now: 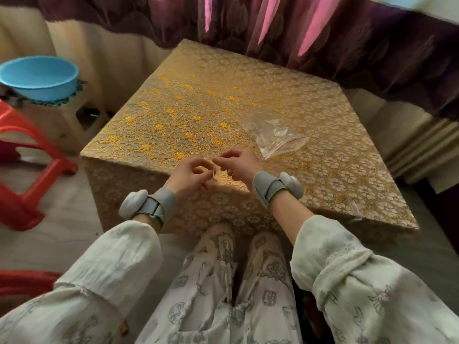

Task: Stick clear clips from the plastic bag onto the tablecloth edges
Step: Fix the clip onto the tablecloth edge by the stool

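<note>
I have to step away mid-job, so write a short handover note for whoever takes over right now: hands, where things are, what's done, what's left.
Left hand and right hand are together over the near edge of the tablecloth, both pinching a small clear clip; it is too small to tell whether its backing is off.
The plastic bag lies on the tablecloth just beyond the right hand; its contents are unclear.
Done: what looks like one clear clip may sit at the near right edge; uncertain.
Left: stick this clip onto the edge, then take more from the bag for the other edges.
</note>
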Tool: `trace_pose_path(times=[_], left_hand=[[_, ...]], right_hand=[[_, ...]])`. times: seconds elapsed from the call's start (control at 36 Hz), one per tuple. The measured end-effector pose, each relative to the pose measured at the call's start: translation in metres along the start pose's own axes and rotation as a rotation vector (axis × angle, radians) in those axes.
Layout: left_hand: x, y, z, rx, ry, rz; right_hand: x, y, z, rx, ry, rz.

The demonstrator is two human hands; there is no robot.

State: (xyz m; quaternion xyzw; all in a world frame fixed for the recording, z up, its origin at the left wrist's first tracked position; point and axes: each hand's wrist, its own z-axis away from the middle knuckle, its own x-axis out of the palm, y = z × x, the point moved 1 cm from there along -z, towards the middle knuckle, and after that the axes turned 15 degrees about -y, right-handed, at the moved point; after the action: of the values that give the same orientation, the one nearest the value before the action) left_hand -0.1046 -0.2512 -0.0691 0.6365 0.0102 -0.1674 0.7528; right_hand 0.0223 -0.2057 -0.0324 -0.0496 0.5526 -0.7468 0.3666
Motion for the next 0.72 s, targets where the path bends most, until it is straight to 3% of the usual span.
trace_pose_path(times=[0.19,0.39,0.53,0.72], left_hand=[[-0.015,-0.04,0.03,-0.03,0.125,0.139],[-0.026,-0.062,0.041,-0.039,0.196,0.167],[-0.032,-0.077,0.047,-0.064,0.231,0.182],[-0.04,-0.08,0.041,-0.058,0.206,0.311]], right_hand=[[0.053,-0.007,-0.011,0.15,-0.054,0.419],[0.075,-0.019,-0.021,0.192,-0.118,0.522],[0.094,-0.024,-0.029,0.197,-0.083,0.633],[0.107,-0.029,-0.037,0.22,-0.026,0.597]])
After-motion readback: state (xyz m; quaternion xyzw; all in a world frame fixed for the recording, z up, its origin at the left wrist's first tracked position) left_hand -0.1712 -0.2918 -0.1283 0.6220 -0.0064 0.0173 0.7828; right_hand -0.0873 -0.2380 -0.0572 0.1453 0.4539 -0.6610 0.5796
